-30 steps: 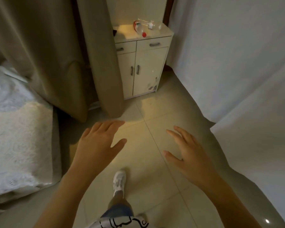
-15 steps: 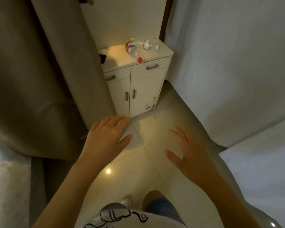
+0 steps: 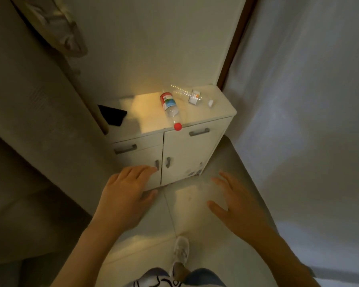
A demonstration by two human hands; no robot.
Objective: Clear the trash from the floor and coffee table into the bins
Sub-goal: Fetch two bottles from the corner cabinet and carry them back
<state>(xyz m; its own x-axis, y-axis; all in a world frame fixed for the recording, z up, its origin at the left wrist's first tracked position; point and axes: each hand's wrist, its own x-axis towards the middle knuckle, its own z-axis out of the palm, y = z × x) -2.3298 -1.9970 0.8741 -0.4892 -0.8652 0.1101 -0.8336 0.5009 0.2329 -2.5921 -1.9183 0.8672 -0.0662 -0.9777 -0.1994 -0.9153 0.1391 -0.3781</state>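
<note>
We've closed in on the white cabinet [image 3: 180,150] since half a second ago: it now fills the middle of our view, where before it sat higher and smaller, and the beige curtain [image 3: 35,121] has swung wide across our left. The grey drape [image 3: 298,100] on our right stays put along its side. Our white shoe [image 3: 181,248] is back in sight on the tiled floor [image 3: 191,206], stepping forward, where a moment ago only a blur of foot showed.

Both arms reach ahead, palms down, much as before. Our left hand [image 3: 124,197] hovers in front of the cabinet's lower left door, fingers together, thumb out, gripping nothing. Our right hand [image 3: 234,204] floats over the floor just right of the cabinet's base, fingers spread loosely, empty.

On the cabinet top, the plastic bottle with the red cap [image 3: 170,109] lies on its side, cap poking over the front edge. Just beyond it lies a crushed clear bottle [image 3: 188,94], with a small white cap [image 3: 210,103] to its right. A black object [image 3: 112,116] lies at the left end, partly behind the curtain.
</note>
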